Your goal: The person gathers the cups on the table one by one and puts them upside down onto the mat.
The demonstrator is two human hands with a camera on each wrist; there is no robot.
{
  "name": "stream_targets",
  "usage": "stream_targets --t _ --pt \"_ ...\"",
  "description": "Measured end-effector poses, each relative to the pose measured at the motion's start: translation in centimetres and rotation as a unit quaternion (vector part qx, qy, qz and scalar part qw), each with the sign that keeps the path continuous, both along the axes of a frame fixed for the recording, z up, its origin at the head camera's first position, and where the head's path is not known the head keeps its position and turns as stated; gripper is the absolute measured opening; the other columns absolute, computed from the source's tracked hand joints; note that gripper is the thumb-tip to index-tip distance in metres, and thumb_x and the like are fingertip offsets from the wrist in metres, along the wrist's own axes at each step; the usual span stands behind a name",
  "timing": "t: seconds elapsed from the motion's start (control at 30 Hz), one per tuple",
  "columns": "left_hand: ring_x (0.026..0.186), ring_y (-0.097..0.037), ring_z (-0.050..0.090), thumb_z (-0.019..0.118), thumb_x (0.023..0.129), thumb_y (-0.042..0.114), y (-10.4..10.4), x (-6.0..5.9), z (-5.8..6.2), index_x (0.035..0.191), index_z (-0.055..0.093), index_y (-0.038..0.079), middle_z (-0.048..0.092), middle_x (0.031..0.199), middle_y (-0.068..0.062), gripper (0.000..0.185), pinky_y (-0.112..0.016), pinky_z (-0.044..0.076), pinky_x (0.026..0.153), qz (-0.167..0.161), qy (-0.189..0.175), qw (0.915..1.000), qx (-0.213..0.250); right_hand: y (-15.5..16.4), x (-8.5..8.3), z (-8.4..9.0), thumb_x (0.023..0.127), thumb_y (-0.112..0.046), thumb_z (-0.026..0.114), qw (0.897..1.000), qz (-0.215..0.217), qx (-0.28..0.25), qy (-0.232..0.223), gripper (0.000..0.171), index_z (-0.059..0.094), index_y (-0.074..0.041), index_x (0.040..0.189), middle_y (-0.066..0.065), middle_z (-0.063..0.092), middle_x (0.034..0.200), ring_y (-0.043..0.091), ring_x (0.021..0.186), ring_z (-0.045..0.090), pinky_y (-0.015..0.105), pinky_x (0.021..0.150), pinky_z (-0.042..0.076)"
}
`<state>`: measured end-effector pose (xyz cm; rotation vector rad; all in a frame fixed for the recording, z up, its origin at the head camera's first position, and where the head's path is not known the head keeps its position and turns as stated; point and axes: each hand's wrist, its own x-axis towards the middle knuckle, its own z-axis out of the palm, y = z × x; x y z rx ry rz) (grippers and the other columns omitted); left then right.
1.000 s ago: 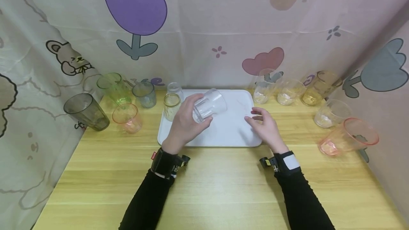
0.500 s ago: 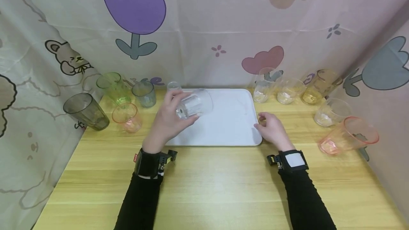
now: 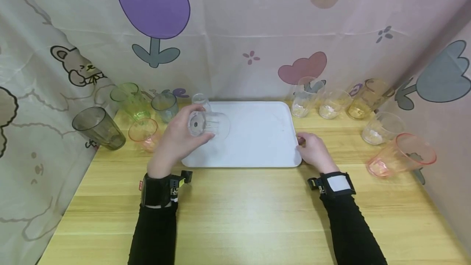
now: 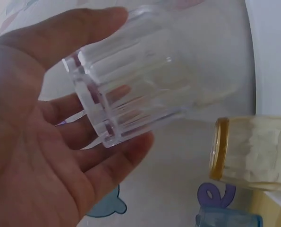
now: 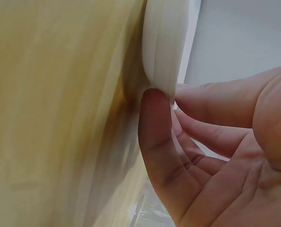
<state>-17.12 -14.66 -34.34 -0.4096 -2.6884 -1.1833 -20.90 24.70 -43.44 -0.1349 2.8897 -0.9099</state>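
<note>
My left hand grips a clear faceted drinking glass between thumb and fingers, above the left part of a white tray. The glass lies nearly on its side, its thick base towards the palm and its mouth pointing right. In the left wrist view, a gold-rimmed glass stands close by; my left hand hides it in the head view. My right hand pinches the tray's right edge, thumb above and a fingertip beneath the rim.
Left of the tray stand a grey tumbler, a green glass, a pink-rimmed glass and a blue-grey glass. A small clear glass is behind the tray's left corner. Several clear, amber and pink glasses line the right.
My left hand has carried the clear glass leftward across the tray, turning its base more towards me. My right hand has moved right and down and taken hold of the tray's edge.
</note>
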Motion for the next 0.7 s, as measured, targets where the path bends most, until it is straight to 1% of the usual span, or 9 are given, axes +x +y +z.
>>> stream_targets --t 0.1,0.27,0.4,0.47,0.6,0.7 --pt "0.132 -0.036 0.053 0.089 0.083 0.022 -0.4 0.1 0.2 0.146 0.048 0.004 0.055 0.146 -0.014 0.077 -0.057 0.046 0.109 -0.006 -0.024 0.9997 -0.005 0.0 0.0 0.0 0.095 0.004 0.06 1.0 0.0 0.001 -0.003 0.047 0.052 0.016 0.14 0.034 0.065 0.122 0.046 0.109 0.064 0.059 0.097 0.051" --pt "0.138 -0.036 0.051 0.089 0.083 0.024 -1.0 -0.1 0.1 0.147 0.051 0.004 0.055 0.149 -0.014 0.076 -0.056 0.043 0.113 -0.027 -0.033 0.9988 -0.025 0.1 0.0 0.0 0.094 0.004 0.06 1.0 0.002 0.003 -0.001 0.047 0.053 0.016 0.139 0.034 0.065 0.121 0.045 0.107 0.064 0.058 0.096 0.052" --pt "0.141 -0.035 0.048 0.089 0.083 0.024 -1.2 -0.3 -0.1 0.148 0.054 0.007 0.055 0.152 -0.012 0.077 -0.055 0.04 0.116 -0.04 -0.051 0.9968 -0.046 0.1 -0.1 -0.1 0.094 0.005 0.06 1.0 0.004 0.001 -0.004 0.047 0.052 0.017 0.139 0.034 0.065 0.121 0.045 0.107 0.064 0.058 0.096 0.052" --pt "0.14 -0.036 0.049 0.089 0.083 0.025 -1.4 -0.4 -0.2 0.149 0.053 0.007 0.055 0.152 -0.013 0.078 -0.055 0.041 0.115 -0.037 -0.067 0.995 -0.064 0.1 -0.1 -0.1 0.094 0.005 0.06 1.0 0.005 0.001 -0.003 0.047 0.052 0.017 0.139 0.034 0.065 0.121 0.045 0.107 0.064 0.058 0.096 0.052" --pt "0.135 -0.039 0.053 0.088 0.084 0.026 -1.6 -0.5 -0.6 0.149 0.054 0.005 0.055 0.149 -0.018 0.076 -0.057 0.045 0.111 -0.026 -0.097 0.9898 -0.1 0.1 -0.2 -0.1 0.094 0.004 0.06 1.0 0.007 0.006 0.004 0.046 0.053 0.017 0.138 0.034 0.065 0.12 0.045 0.107 0.064 0.059 0.096 0.052" --pt "0.134 -0.041 0.053 0.087 0.085 0.024 -1.7 -0.5 -0.9 0.148 0.054 0.004 0.055 0.149 -0.02 0.074 -0.058 0.045 0.11 -0.021 -0.11 0.9864 -0.12 0.1 -0.1 -0.2 0.095 0.004 0.06 1.0 0.007 0.008 0.003 0.046 0.053 0.016 0.139 0.034 0.065 0.121 0.046 0.109 0.064 0.059 0.097 0.052"
